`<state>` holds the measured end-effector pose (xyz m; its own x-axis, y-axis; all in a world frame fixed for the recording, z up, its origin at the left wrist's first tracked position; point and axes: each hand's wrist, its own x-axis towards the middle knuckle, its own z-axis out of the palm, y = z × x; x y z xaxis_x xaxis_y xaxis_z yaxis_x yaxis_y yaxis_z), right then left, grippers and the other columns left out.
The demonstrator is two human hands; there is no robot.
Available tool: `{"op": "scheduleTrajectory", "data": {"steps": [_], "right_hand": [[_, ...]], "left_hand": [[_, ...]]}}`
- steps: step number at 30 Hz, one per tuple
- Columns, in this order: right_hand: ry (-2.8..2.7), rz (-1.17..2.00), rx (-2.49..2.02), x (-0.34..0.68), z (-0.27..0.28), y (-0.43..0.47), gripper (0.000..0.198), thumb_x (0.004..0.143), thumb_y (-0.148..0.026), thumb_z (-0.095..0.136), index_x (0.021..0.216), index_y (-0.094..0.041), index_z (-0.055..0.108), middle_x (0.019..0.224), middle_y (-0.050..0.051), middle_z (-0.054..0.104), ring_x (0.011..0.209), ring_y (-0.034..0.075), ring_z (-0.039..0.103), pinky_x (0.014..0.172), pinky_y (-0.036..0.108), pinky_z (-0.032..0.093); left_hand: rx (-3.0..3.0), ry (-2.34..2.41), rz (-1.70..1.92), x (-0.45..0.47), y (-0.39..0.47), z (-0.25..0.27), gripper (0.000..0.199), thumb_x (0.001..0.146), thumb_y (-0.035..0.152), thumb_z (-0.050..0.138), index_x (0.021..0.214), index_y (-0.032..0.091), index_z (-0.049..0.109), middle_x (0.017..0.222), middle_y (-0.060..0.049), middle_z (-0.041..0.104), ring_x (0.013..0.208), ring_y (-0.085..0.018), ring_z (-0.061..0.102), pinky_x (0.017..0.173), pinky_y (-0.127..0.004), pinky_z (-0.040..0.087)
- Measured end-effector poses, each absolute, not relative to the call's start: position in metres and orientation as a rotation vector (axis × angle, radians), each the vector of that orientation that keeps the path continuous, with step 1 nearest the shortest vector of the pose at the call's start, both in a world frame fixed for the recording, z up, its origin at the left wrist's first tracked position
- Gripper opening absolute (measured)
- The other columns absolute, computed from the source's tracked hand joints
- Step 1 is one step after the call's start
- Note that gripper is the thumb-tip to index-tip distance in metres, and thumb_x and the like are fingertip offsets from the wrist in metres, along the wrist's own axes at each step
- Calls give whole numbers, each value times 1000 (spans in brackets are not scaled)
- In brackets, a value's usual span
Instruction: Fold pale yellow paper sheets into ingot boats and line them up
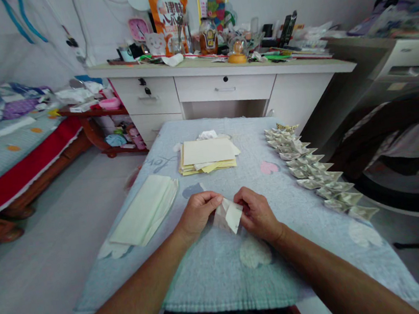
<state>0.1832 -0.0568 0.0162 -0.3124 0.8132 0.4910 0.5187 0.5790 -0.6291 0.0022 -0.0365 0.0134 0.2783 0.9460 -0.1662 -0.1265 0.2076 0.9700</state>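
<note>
Pale blue cloth (211, 285) is spread before you, and the small folded paper (233, 214) sits on or just above it, between your hands. Your left hand (198, 211) holds the paper's upper left corner in a narrow pinch; your right hand (258, 213), curled in, grips its right edge. Left of the folded paper lies a pile of pale green sheets (141, 212); beyond it, a stack of cream and yellow sheets (209, 152); to its right, rows of pointed folded pieces (311, 169). Farther beyond it stands a white desk (200, 88).
</note>
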Motion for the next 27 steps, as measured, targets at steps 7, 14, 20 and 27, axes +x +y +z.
{"op": "scheduleTrajectory", "data": {"steps": [7, 14, 20, 27], "right_hand": [[-1801, 796, -1035, 185, 20, -56, 15, 73, -13, 47, 85, -19, 52, 70, -2, 49, 61, 12, 46, 58, 22, 38], [-1708, 1134, -1053, 186, 19, -52, 19, 86, -36, 53, 85, -17, 57, 67, -2, 52, 60, 11, 47, 56, 22, 37], [-1555, 1329, -985, 183, 13, -49, 25, 83, -40, 61, 76, -17, 55, 65, -3, 51, 57, 9, 45, 53, 20, 36], [-1397, 1416, -983, 184, 15, -47, 32, 80, -46, 65, 74, -17, 53, 59, -5, 49, 51, 7, 42, 48, 19, 33]], "left_hand": [[1130, 1048, 1006, 2, -35, 13, 27, 75, 39, 67, 77, 13, 67, 64, 0, 62, 57, -11, 53, 55, -22, 38], [1351, 1099, 1000, 3, -36, 17, 24, 80, 36, 63, 77, 13, 69, 65, 0, 60, 58, -10, 50, 54, -21, 37], [1312, 1079, 1012, 4, -39, 17, 25, 77, 38, 66, 74, 13, 70, 64, 0, 60, 58, -11, 50, 53, -21, 37], [1050, 981, 1094, 2, -39, 18, 39, 83, 51, 56, 100, 15, 64, 88, -6, 66, 76, -16, 60, 61, -24, 46]]}}
